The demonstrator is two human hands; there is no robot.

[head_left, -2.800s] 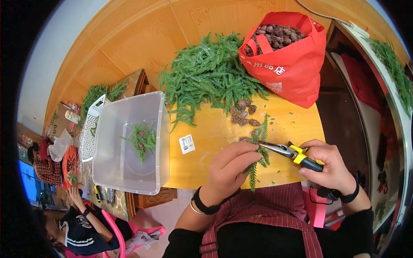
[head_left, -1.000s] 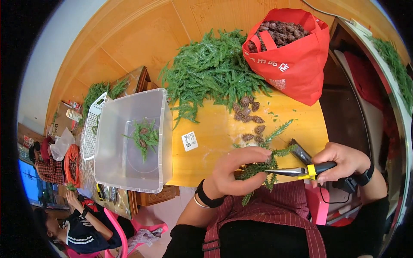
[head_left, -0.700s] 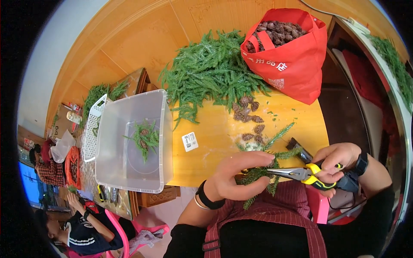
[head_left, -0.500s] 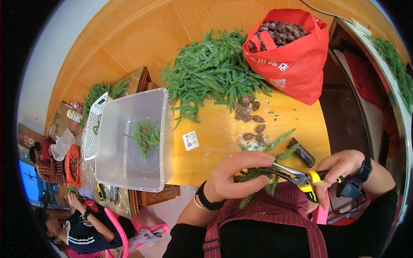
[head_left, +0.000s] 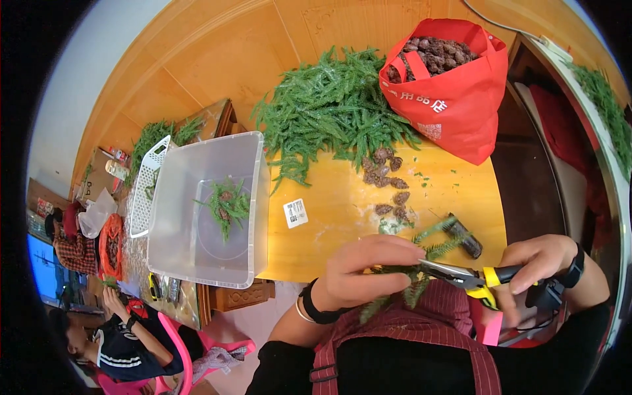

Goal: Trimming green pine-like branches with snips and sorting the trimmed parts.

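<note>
My left hand (head_left: 365,266) is closed on artificial pine sprigs (head_left: 447,247), whose green tips stick out above and below the fingers. My right hand (head_left: 541,260) grips the black-and-yellow handles of long-nose pliers (head_left: 454,274). The pliers point left, their metal tip meeting the sprigs at my left fingertips. What exactly lies between the jaws is too small to tell. Just beyond the sprigs, a dark bundle (head_left: 469,243) lies on the yellow table (head_left: 329,243). Several loose pine cones (head_left: 385,174) lie farther back.
A heap of green sprigs (head_left: 329,108) covers the table's back, beside a red bag (head_left: 461,112) full of pine cones. At left stands a clear plastic bin (head_left: 258,217) containing a sprig cluster with cones (head_left: 226,205). A co-worker (head_left: 125,342) sits beyond it at lower left.
The pliers have turned in my right hand, and their jaws now look closer together. The sprigs have shifted slightly at my left fingers. The whole view has moved a little.
</note>
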